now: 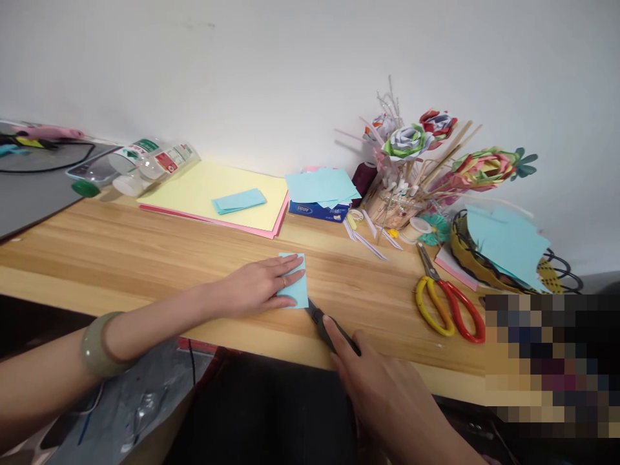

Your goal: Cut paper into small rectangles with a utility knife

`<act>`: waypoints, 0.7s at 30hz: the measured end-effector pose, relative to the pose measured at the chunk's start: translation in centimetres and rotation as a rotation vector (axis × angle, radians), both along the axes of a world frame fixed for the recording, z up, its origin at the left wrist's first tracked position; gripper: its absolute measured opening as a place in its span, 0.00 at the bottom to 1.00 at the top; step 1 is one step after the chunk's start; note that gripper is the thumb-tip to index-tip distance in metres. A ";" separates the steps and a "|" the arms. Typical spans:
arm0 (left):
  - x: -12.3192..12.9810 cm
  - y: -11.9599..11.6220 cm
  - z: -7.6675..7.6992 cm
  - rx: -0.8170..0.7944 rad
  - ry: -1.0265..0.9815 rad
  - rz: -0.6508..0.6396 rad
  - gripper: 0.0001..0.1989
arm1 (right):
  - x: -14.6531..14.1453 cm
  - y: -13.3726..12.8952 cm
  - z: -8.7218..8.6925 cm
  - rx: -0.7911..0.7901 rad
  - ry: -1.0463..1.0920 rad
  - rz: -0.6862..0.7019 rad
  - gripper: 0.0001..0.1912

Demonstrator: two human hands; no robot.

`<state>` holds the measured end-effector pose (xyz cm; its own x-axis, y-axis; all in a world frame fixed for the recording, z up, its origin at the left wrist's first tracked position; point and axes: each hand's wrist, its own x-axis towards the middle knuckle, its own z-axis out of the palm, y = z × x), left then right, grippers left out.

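Note:
My left hand [271, 284] lies flat with its fingers stretched out on a small folded light-blue paper [301, 296], pressing it against the wooden table. Closed around a black-handled knife [334, 328], my right hand [382, 374] has its index finger along the handle. The blade's tip touches or nearly touches the paper's lower right corner; its far end may be tucked in the fold, which I cannot tell. Another folded blue strip [239, 201] rests on a stack of yellow and pink sheets [194, 194] behind my left hand.
Red-and-yellow-handled scissors [448, 297] lie to the right. Blue sheets [322, 186] sit on a blue box [317, 211] and in a woven basket [477, 265]. Paper flowers [409, 142] stand in a holder by the wall. Plastic bottles [155, 165] lie at the back left.

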<state>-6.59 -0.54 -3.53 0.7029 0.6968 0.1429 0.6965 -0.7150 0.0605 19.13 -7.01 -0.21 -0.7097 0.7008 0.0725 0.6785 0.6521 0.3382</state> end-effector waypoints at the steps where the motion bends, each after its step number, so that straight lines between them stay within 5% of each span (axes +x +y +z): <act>1: 0.0 0.0 0.0 0.000 0.002 -0.003 0.28 | 0.0 0.0 0.0 -0.008 -0.006 -0.002 0.33; 21: 0.3 -0.2 0.8 -0.061 0.056 0.031 0.28 | -1.2 1.5 0.9 -0.161 -0.141 -0.135 0.26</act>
